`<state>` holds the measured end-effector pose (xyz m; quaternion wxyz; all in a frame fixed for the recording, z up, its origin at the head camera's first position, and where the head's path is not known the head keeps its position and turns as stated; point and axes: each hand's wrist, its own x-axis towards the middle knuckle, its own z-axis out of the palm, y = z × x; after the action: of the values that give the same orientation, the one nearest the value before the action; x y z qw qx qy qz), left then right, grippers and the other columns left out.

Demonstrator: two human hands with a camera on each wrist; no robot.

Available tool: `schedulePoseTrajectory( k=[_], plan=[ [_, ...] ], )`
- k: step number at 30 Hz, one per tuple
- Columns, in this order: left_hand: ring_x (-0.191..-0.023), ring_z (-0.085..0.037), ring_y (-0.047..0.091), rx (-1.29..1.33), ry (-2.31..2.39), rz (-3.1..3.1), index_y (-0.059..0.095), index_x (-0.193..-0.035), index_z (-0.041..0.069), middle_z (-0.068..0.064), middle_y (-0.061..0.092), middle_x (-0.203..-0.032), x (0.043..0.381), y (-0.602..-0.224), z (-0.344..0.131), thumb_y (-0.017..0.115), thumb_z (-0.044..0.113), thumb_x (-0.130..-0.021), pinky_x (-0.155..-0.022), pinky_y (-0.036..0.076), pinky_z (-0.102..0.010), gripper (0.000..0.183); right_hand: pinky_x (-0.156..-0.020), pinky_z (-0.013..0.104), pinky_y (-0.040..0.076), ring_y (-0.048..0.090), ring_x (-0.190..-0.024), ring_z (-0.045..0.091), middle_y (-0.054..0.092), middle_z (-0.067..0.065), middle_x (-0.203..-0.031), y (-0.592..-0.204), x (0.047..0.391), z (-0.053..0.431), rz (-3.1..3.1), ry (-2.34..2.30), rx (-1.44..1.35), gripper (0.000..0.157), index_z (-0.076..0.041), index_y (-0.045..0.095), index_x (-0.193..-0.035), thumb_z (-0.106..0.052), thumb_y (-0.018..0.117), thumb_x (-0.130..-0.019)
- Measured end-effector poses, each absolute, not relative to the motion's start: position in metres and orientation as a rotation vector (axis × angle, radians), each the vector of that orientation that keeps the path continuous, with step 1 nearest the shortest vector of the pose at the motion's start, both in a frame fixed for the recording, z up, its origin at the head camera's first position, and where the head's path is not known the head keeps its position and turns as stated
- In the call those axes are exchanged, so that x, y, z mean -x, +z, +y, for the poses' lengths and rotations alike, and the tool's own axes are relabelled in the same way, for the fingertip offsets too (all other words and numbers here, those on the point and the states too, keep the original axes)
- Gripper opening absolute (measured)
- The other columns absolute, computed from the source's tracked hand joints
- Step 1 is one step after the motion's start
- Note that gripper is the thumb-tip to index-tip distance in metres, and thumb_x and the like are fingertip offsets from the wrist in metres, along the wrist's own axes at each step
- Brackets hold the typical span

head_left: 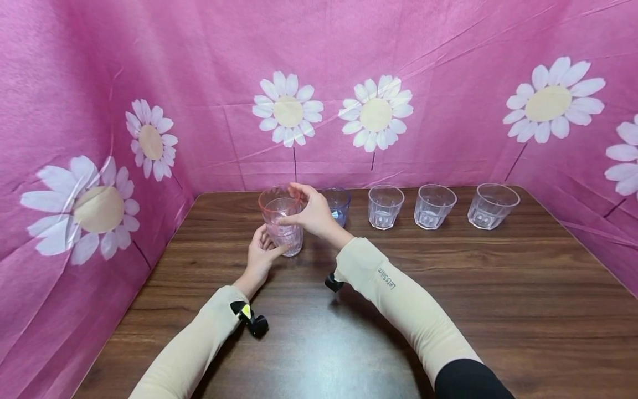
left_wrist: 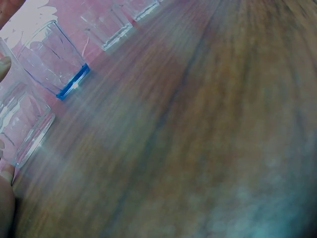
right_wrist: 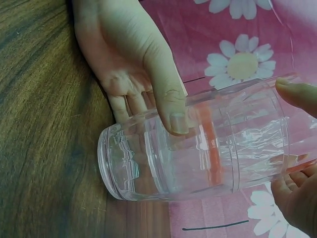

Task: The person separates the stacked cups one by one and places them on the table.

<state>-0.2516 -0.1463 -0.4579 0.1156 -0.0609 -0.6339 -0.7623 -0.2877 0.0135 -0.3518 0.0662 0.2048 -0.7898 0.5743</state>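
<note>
A clear plastic cup [head_left: 295, 244] stands upright at the back left of the table, its base at the wood. Inside its top sits a red-rimmed cup [head_left: 271, 209], whose orange-red base band shows through the clear wall in the right wrist view. My left hand [head_left: 259, 257] grips the clear cup low down, thumb [right_wrist: 178, 121] in front and fingers behind. Higher up, my right hand [head_left: 319, 213] holds the red-rimmed cup near its rim between thumb and fingers. Only fingertips of the hands show at the left wrist view's edge.
A blue cup [head_left: 340, 213] stands just right of the stack, partly behind my right hand. Further right along the back edge is a row of clear cups [head_left: 386, 208]. A pink cloth [head_left: 329, 33] with white daisies hangs behind the brown wooden table [head_left: 399, 266].
</note>
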Motion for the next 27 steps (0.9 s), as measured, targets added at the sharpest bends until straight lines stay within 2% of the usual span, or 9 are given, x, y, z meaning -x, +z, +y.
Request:
schedulePoseTrajectory(
  k=[13,27],
  plan=[
    [-0.11,-0.004,0.056,0.167,-2.231,-1.865,0.038,-0.138,-0.011,-0.02,0.056,-0.133,0.2515,-0.4581,-0.1468,0.064,-0.021,-0.076,-0.099,0.046,-0.024,0.068,-0.106,0.034,0.044,0.057,-0.121,0.027,0.061,0.017,-0.132,-0.3487,0.2871,0.0135,-2.399,1.734,-0.614,0.089,0.001,0.052,-0.14,-0.009,0.095,-0.062],
    [-0.108,-0.004,0.057,0.184,-2.228,-1.855,0.039,-0.138,-0.01,-0.016,0.059,-0.13,0.2517,-0.4571,-0.1462,0.065,-0.022,-0.075,-0.097,0.047,-0.024,0.069,-0.103,0.031,0.046,0.059,-0.118,0.025,0.063,0.016,-0.13,-0.3466,0.2887,0.0154,-2.397,1.742,-0.628,0.089,0.001,0.054,-0.138,-0.008,0.096,-0.06]
  ],
)
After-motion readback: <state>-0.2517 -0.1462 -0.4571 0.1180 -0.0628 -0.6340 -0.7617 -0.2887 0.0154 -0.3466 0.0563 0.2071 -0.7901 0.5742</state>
